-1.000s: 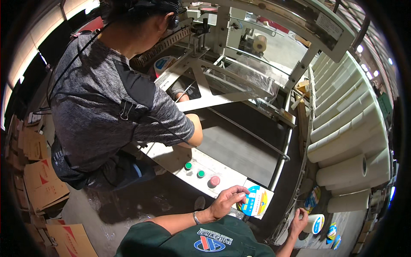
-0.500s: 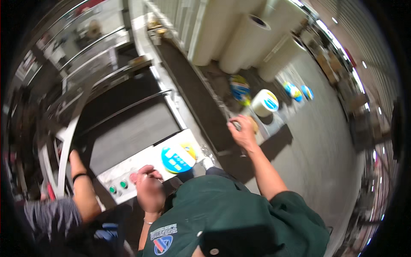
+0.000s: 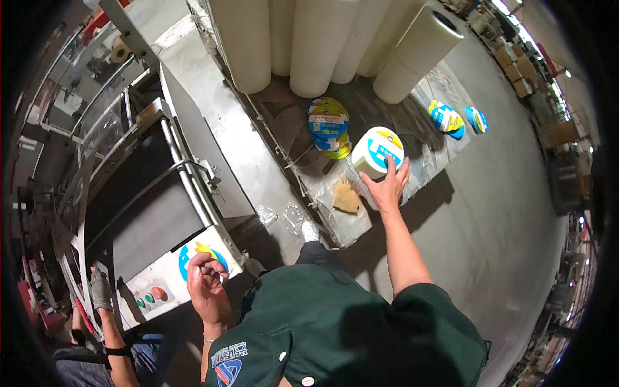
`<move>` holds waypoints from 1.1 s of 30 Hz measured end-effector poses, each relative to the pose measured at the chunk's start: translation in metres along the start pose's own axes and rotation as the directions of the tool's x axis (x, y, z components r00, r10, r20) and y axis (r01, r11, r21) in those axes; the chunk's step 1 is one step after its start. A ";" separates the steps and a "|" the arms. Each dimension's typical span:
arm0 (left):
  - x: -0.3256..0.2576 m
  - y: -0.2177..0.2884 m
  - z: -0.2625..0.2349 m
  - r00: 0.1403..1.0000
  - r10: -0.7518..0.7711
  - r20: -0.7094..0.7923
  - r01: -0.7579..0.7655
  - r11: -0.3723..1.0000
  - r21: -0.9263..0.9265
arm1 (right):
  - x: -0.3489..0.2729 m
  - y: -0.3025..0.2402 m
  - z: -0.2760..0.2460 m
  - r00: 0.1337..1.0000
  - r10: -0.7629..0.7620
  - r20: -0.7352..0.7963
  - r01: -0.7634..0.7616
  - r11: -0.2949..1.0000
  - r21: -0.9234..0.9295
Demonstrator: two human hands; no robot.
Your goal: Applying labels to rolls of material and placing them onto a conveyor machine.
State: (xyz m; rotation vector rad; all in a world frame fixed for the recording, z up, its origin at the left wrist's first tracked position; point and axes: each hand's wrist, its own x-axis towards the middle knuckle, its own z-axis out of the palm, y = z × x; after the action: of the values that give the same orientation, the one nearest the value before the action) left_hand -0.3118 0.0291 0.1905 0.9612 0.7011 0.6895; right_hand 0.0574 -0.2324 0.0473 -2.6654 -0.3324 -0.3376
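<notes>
Large white film rolls (image 3: 309, 45) upright at rear of floor sheet (image 3: 419, 151); nearer, white round tub with blue-and-yellow printed lid (image 3: 377, 151) standing on that sheet beside stack of like lids (image 3: 327, 126). Right hand (image 3: 387, 187) on tub's near rim, fingers (image 3: 390, 169) spread open, not closed around it; likely light, rigid, smooth-walled, so best taken by side wall under lid. Left hand (image 3: 206, 287) at machine panel, fingers curled about flat printed lid (image 3: 201, 257).
</notes>
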 end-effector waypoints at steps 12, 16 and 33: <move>0.014 -0.042 0.116 0.994 -0.027 -0.107 0.036 0.996 0.083 | 0.053 0.049 0.027 0.993 0.021 0.115 -0.040 0.985 0.166; 0.019 -0.042 0.122 0.999 -0.019 -0.043 0.023 0.997 0.080 | 0.066 0.069 0.022 0.990 -0.038 0.134 0.025 0.994 0.104; -0.039 0.033 0.025 0.999 0.005 -0.050 -0.003 0.999 0.043 | 0.024 0.099 0.052 0.970 -0.241 0.017 0.231 0.948 0.217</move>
State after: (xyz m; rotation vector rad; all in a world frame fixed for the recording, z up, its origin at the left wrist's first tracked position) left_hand -0.3216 -0.0004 0.2382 0.9879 0.7606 0.7067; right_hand 0.1174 -0.2918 -0.0295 -2.4274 -0.6667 -0.2986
